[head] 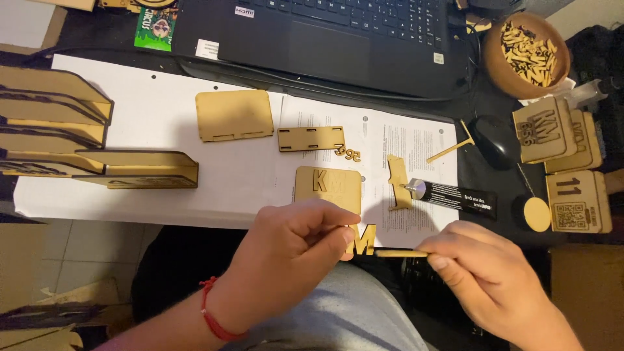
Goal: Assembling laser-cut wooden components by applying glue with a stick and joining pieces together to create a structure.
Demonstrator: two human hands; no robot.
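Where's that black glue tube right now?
In the head view, the black glue tube lies on the printed paper right of centre, just above the right hand, between the wooden plaque with a letter and the round wooden disc.

You had only one view, from the camera on your head. It looked steeply down over your lap at the near edge of the desk. It was close: your left hand and your right hand filled the lower middle of the picture, just below that near edge. The far part of the desk was at the top, where the laptop was cut by the frame. The right edge reached the wooden plaques, and the left edge cut the wooden trays.
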